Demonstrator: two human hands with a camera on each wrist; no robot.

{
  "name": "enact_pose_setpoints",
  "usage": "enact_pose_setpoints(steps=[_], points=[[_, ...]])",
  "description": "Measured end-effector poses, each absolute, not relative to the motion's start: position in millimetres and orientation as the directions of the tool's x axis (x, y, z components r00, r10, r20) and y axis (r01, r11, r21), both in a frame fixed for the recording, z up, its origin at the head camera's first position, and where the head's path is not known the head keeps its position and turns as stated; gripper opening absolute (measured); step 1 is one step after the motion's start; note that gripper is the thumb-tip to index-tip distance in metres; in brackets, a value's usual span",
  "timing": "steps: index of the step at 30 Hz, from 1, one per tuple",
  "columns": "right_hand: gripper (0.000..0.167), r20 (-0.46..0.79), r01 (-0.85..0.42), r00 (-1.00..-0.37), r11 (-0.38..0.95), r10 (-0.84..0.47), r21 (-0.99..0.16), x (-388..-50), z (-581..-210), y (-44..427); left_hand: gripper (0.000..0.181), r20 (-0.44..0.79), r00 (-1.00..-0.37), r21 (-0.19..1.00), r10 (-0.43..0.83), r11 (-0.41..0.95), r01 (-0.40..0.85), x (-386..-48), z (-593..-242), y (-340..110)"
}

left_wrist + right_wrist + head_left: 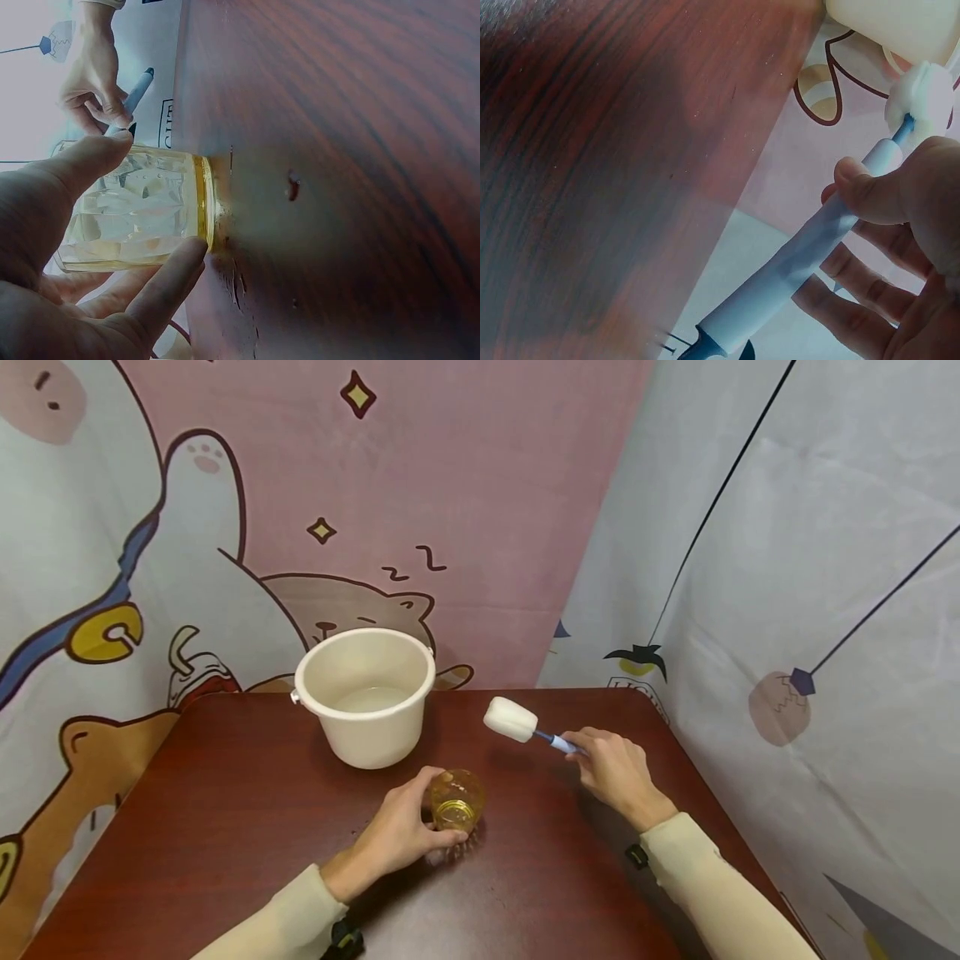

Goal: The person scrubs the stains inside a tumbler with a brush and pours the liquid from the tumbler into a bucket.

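My left hand (405, 823) grips a clear amber drinking glass (457, 800), thumb on the near side and fingers round the far side. In the left wrist view the faceted wall of the glass (135, 210) shows, its base at or just over the wet tabletop. A sponge cup brush (512, 719) is in my right hand (617, 772), held up over the table with its white head pointing left. Seen from the right wrist, thumb and fingers pinch the brush's pale blue handle (795, 247) near the sponge head (919, 101).
A cream bucket (375, 739) stands at the back left of the dark red-brown table (262, 827), with what looks like some water inside. Water drops (292, 184) lie on the tabletop by the glass. Printed cloth (480, 485) hangs behind and to the right.
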State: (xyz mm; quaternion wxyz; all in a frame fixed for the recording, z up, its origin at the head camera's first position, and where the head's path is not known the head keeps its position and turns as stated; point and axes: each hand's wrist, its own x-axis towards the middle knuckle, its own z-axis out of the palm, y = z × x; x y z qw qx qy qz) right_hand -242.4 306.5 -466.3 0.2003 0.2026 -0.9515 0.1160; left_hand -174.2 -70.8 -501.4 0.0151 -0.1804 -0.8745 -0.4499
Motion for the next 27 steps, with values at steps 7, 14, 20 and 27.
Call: enact_pose_setpoints(steps=[7, 14, 20, 27], points=[[0.031, 0.472, -0.498, -0.787, 0.86, -0.397, -0.108, -239.7, -464.2, 303.2, 0.082, 0.189, -0.933, 0.781, 0.306, 0.53, 0.332, -173.5, -501.6, -71.4], [0.036, 0.562, -0.578, -0.676, 0.816, -0.477, -0.004, -240.2, -464.7, 301.7, 0.082, 0.186, -0.935, 0.777, 0.302, 0.538, 0.328, -172.7, -503.2, -72.1], [0.043, 0.605, -0.602, -0.6, 0.794, -0.523, 0.089, -240.9, -462.8, 298.9, 0.082, 0.187, -0.934, 0.786, 0.305, 0.524, 0.329, -173.6, -502.9, -72.9], [0.064, 0.599, -0.598, -0.561, 0.78, -0.571, 0.184, -238.4, -457.0, 296.1, 0.081, 0.191, -0.932, 0.776, 0.307, 0.534, 0.335, -175.3, -501.5, -72.4]])
